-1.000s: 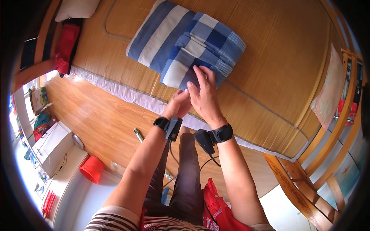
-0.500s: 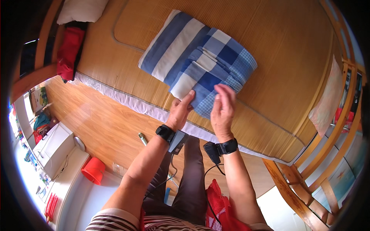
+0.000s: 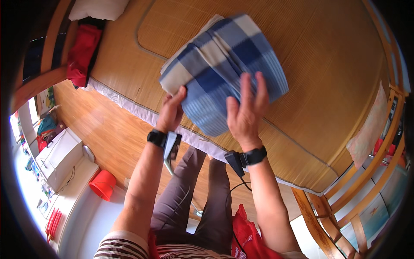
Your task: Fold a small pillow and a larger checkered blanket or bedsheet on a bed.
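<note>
A folded blue-and-white checked cloth (image 3: 209, 82) lies in a thick bundle on the woven bed mat (image 3: 319, 64). Its checks face up, and a pale layer peeps out along the far left edge. My left hand (image 3: 171, 110) pinches the near left corner, thumb on top and the other fingers partly hidden beneath. Over the near right part of the bundle is my right hand (image 3: 246, 118), fingers spread and slightly blurred; whether it touches the fabric is hard to tell. Black bands with small devices circle both wrists.
A white pillow (image 3: 98, 8) and a red cloth item (image 3: 84, 54) sit at the bed's left end. Wooden rails and a pale patterned pillow (image 3: 366, 127) are at the right. A red bucket (image 3: 102, 184) stands at lower left.
The checked part has been turned over to the left and covers the striped part. My left hand has moved left with the corner; my right hand has opened its fingers.
</note>
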Motion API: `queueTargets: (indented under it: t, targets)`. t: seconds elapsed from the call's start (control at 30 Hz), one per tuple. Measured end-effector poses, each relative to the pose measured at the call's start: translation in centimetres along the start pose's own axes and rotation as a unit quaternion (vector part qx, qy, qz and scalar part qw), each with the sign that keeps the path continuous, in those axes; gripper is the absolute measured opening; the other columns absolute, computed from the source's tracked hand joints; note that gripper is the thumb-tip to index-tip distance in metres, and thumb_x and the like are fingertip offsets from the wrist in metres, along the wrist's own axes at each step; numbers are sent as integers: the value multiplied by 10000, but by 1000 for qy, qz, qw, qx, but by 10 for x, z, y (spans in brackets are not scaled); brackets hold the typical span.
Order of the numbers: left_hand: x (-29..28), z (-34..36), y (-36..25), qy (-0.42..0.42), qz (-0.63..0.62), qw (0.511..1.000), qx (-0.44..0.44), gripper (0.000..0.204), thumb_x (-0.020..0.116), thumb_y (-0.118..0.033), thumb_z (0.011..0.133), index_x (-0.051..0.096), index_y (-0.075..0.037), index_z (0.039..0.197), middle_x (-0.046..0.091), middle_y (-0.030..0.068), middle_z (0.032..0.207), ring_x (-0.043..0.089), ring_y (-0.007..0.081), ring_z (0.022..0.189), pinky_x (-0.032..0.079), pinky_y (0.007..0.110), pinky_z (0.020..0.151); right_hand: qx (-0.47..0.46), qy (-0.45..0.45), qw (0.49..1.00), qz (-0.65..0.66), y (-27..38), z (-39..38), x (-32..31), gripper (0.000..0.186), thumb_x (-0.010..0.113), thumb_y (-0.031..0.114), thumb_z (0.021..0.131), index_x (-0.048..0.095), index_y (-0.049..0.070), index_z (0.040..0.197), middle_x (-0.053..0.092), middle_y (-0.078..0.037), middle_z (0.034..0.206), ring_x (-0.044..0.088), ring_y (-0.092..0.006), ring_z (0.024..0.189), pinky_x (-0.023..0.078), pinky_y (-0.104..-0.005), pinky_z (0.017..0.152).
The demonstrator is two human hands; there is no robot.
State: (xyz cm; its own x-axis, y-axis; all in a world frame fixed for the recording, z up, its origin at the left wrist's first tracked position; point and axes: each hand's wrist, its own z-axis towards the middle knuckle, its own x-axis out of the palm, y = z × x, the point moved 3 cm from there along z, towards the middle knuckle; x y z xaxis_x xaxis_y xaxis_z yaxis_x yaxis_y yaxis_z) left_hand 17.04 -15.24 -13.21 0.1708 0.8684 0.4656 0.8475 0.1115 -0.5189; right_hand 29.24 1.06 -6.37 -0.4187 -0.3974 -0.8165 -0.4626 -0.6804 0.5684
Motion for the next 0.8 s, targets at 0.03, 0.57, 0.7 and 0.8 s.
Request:
queueTargets:
  t: [0.03, 0.57, 0.7, 0.8]
  targets:
    - [-17, 18, -1, -14, -8, 1000, -26, 337, 587, -211, 916, 521, -46, 1202, 614, 31, 1109, 584, 120, 994, 464, 250, 855, -25, 71, 996, -45, 2, 6, 14, 607, 578, 297, 867, 349, 151, 1410, 280, -237, 1414, 294, -406, 1296, 258, -544, 1027]
    - [61, 30, -79, 28, 748, 503, 433, 710, 636, -397, 825, 351, -25, 1359, 388, 223, 1349, 406, 390, 1218, 323, 466, 1002, -88, 30, 990, -105, 17, 99, 48, 549, 555, 359, 878, 379, 246, 1385, 301, -218, 1410, 299, -433, 1290, 236, -626, 1009]
    - [52, 83, -64, 42, 771, 497, 397, 800, 547, -522, 835, 291, -7, 1391, 381, 249, 1360, 382, 397, 1244, 289, 458, 1034, -74, 17, 983, -169, -19, 121, 92, 562, 507, 443, 886, 359, 246, 1391, 361, -209, 1382, 304, -437, 1283, 225, -622, 1014]
    - [44, 86, -61, 21, 748, 536, 391, 886, 541, -582, 809, 274, 39, 1382, 396, 260, 1346, 392, 399, 1236, 282, 462, 1036, -72, 16, 986, -150, -29, 134, 99, 558, 505, 442, 890, 375, 215, 1384, 361, -207, 1379, 312, -437, 1276, 240, -599, 1016]
